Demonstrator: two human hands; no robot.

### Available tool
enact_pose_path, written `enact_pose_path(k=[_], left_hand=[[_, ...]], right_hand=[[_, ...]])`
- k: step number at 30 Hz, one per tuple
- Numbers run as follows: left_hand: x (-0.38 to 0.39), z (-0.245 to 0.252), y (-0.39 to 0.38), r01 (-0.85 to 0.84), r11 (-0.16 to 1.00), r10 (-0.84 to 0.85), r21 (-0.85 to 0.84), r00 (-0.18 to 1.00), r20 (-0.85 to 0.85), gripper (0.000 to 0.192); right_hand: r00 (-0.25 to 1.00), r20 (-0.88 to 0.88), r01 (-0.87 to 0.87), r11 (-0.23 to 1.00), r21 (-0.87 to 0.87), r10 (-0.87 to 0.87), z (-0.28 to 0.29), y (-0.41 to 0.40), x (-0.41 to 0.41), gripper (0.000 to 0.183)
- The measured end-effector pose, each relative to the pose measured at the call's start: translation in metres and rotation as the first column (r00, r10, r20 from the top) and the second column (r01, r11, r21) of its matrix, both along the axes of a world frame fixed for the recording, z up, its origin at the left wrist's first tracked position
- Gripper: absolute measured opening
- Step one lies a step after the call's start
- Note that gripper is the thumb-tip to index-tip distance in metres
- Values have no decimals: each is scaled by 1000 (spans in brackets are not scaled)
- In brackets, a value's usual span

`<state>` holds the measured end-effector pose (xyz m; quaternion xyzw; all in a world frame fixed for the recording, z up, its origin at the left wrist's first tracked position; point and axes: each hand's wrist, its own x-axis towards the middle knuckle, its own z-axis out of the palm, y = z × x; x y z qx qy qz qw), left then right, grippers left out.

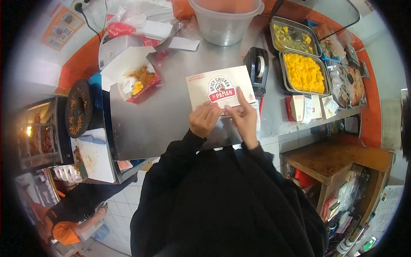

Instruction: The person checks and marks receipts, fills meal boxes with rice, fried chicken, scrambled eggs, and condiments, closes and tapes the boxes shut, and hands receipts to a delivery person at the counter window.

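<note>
A closed cream paperboard takeaway box (200,86) with a printed logo and red trim lies on the steel worktop (151,128) before me. My left hand (205,119) bends its fingers over the near edge of the box. My right hand (244,116) grips the same edge, its index finger stretched across the lid. The fingertips of both hands meet at the middle of that edge, hiding what is between them. Just behind the box's right corner is a black tape dispenser (256,74) with a roll in it. A paper slip (257,120) lies partly under my right hand.
An open takeaway box (144,91) at left holds rice, fried chicken and yellow food. A plastic tub (224,27) stands behind. Steel trays of yellow food (305,72) and folded boxes (295,109) line the right. A stone mortar (78,107) and another person (65,231) are left.
</note>
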<state>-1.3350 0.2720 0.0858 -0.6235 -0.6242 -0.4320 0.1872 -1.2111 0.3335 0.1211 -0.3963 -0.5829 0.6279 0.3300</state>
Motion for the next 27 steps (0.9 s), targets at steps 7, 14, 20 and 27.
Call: enact_pose_path(k=[7, 14, 20, 27], left_hand=[[-5, 21, -3, 2, 972, -12, -233, 999, -44, 33], [-99, 26, -29, -451, 885, 465, -115, 857, 222, 32], [-305, -104, -100, -706, 412, 911, -577, 297, 288, 44], [-285, -112, -158, -335, 608, 701, -720, 653, 287, 25]], right_hand=[[897, 381, 8, 868, 497, -227, -17, -3, -9, 63], [929, 272, -7, 721, 693, -252, -1, -15, 3, 43], [956, 218, -295, 617, 730, 199, 36, -81, -98, 27], [987, 119, -157, 552, 819, 104, 5, -80, -192, 27]])
